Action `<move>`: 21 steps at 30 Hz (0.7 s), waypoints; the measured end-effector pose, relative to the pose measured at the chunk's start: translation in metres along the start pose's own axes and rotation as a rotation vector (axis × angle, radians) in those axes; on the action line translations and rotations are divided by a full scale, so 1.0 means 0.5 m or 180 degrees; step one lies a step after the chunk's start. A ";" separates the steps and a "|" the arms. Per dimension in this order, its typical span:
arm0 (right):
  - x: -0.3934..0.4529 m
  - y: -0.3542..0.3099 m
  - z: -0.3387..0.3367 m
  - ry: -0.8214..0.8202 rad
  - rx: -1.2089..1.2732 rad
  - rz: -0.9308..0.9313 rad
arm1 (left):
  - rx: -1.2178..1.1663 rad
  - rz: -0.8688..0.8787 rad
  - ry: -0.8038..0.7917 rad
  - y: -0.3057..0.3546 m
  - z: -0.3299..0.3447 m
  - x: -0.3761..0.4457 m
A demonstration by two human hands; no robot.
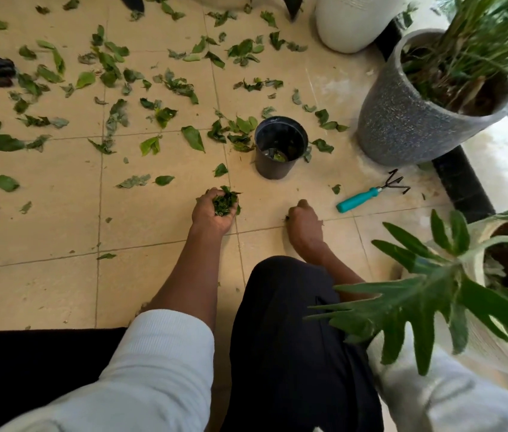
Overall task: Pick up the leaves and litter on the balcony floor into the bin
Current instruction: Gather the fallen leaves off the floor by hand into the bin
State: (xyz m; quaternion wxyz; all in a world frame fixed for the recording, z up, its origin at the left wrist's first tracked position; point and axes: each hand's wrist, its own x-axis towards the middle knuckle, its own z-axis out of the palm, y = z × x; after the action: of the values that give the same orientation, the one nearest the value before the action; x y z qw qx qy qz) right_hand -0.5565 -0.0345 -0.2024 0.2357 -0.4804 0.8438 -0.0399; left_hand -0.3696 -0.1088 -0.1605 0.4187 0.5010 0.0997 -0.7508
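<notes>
The tiled balcony floor [59, 291] carries a wide scatter of green leaves [106, 67], thickest in the far left half and thinning toward you. A speckled grey planter [402, 126] stands at the far right, a white pot [346, 26] beyond it, and a broad-leaved plant [418, 294] crowds your near right.

The bin [280, 148], a small black pot, stands upright just beyond your hands with a few leaves already at its bottom. Its mouth is narrow, so bring your load right over the rim before you let go, or pieces will likely spill back onto the tile.

Your left hand [215, 210] is curled round a full bunch of leaves [224, 202], palm up, near the bin's near left side. That handful looks like enough; empty it now rather than packing more in.

Your right hand [304, 219] is down on the floor with fingers curled, seemingly pinching a small dark scrap [286, 217]; what it is I cannot tell. Mind the teal-handled hand rake [371, 194] lying just right of it, prongs pointing away.

A single leaf [336, 188] sits between rake and bin, an easy next pick.
</notes>
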 end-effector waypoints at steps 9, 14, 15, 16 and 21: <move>0.007 -0.156 -0.003 -0.0048 0.0210 -0.1986 | -0.0894 0.0512 0.0138 0.064 -0.022 -0.001; 0.014 -0.197 0.059 -0.0263 -0.0593 -0.2338 | -0.0869 0.0569 0.0158 0.069 -0.047 0.001; 0.009 -0.190 0.069 -0.0158 -0.0618 -0.2324 | -0.0848 0.0552 0.0186 0.067 -0.051 0.003; 0.002 -0.182 0.077 -0.0071 -0.0566 -0.2290 | -0.0832 0.0530 0.0200 0.065 -0.054 0.004; -0.026 -0.144 0.099 0.0313 -0.0145 -0.2037 | -0.0720 0.0477 0.0264 0.046 -0.053 0.002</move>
State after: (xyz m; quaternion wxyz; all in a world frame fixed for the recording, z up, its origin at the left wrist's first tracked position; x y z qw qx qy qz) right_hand -0.4722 -0.0543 -0.2206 0.1594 -0.7240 0.6610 -0.1162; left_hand -0.3353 -0.1087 -0.1676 0.5229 0.4872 0.1632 -0.6801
